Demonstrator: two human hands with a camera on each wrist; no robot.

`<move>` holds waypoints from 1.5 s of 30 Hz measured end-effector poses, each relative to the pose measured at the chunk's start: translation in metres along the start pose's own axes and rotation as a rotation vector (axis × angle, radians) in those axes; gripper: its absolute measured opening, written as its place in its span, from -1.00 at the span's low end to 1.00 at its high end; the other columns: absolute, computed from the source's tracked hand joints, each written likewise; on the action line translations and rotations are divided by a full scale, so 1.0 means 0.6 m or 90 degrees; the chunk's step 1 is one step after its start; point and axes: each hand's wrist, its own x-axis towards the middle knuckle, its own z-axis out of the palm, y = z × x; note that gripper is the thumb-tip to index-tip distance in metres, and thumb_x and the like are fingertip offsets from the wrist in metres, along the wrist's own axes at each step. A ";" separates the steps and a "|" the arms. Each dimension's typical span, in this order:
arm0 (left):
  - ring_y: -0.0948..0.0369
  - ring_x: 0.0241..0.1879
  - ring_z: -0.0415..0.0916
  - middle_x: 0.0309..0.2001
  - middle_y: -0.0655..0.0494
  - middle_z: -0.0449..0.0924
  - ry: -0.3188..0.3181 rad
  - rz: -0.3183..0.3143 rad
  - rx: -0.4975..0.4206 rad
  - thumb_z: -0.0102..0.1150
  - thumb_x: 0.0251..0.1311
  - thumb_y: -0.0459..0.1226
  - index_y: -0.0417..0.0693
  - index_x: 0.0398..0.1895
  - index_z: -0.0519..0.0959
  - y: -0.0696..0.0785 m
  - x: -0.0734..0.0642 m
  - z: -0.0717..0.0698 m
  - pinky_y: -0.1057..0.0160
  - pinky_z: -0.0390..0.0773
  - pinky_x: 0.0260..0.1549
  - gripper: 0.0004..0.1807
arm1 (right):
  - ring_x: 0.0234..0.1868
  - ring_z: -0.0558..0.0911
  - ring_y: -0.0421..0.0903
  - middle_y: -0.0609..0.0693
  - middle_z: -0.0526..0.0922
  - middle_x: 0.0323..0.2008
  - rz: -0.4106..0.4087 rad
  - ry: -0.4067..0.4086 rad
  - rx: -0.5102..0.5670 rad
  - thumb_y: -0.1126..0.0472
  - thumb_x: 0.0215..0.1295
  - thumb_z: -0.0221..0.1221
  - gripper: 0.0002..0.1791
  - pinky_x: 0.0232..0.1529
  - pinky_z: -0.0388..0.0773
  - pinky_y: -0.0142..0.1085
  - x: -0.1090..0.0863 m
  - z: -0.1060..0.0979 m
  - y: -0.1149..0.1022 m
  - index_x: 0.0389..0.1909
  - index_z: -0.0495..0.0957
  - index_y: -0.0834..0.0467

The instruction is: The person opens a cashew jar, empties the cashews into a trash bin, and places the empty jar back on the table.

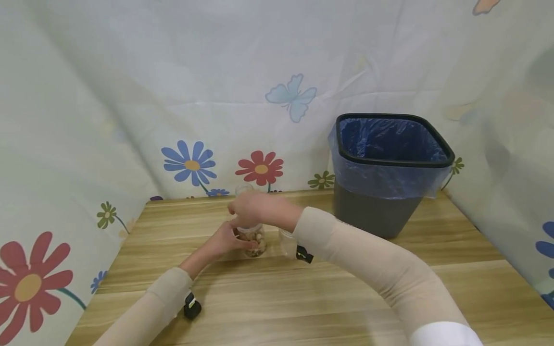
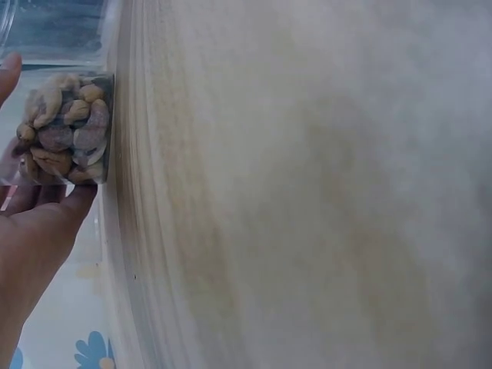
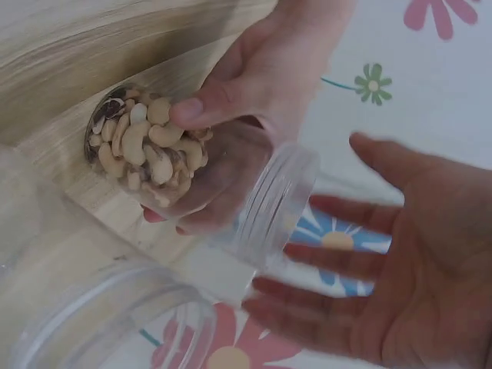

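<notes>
A clear plastic jar with a threaded neck holds cashews and other mixed nuts in its lower part. My left hand grips this jar by its side, thumb across the front. In the right wrist view the thumb of the left hand lies over the nuts. My right hand is beside the jar's mouth, fingers spread and nothing in them. From the head view, the right hand covers the jar's top. A second clear jar stands just right of the nut jar.
A grey trash bin with a blue liner and black rim stands at the back right of the wooden table. Behind the right hand a clear round rim shows. A flower-printed cloth hangs around the table.
</notes>
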 end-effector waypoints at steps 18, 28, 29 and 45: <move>0.13 -0.02 0.54 0.01 0.06 0.62 0.000 0.013 -0.008 0.65 -0.06 -0.15 -0.13 0.10 0.54 -0.002 0.000 -0.002 0.17 0.56 -0.04 -0.34 | -0.25 0.50 -0.20 -0.16 0.64 -0.18 -0.103 -0.044 -0.106 0.12 0.25 0.40 -0.67 -0.21 0.52 -0.36 0.006 -0.007 0.001 0.03 0.64 0.00; 0.10 0.11 0.50 0.16 0.05 0.56 -0.008 0.026 -0.001 0.63 -0.03 -0.17 0.00 0.29 0.47 -0.007 0.006 -0.004 0.11 0.49 0.12 -0.22 | 0.10 0.54 -0.11 -0.03 0.64 0.12 -0.060 0.001 -0.089 -0.19 0.55 -0.01 -0.43 0.17 0.50 -0.21 0.009 -0.001 0.007 0.40 0.44 0.02; 0.09 0.12 0.50 0.16 0.04 0.56 -0.008 0.026 -0.014 0.63 -0.04 -0.20 -0.01 0.29 0.48 -0.008 0.006 -0.003 0.11 0.49 0.13 -0.22 | 0.05 0.57 -0.11 -0.02 0.65 0.06 -0.031 0.010 -0.084 -0.24 0.55 -0.04 -0.41 0.14 0.53 -0.21 0.008 0.000 0.004 0.35 0.50 0.06; 0.14 0.01 0.54 0.03 0.07 0.64 0.023 -0.027 0.011 0.68 -0.11 -0.11 -0.14 0.11 0.55 0.000 -0.003 0.001 0.14 0.51 0.06 -0.29 | -0.28 0.50 -0.17 -0.13 0.62 -0.27 -0.050 -0.031 -0.057 0.15 0.32 0.27 -0.83 -0.31 0.50 -0.32 0.005 -0.005 0.000 -0.09 0.61 0.01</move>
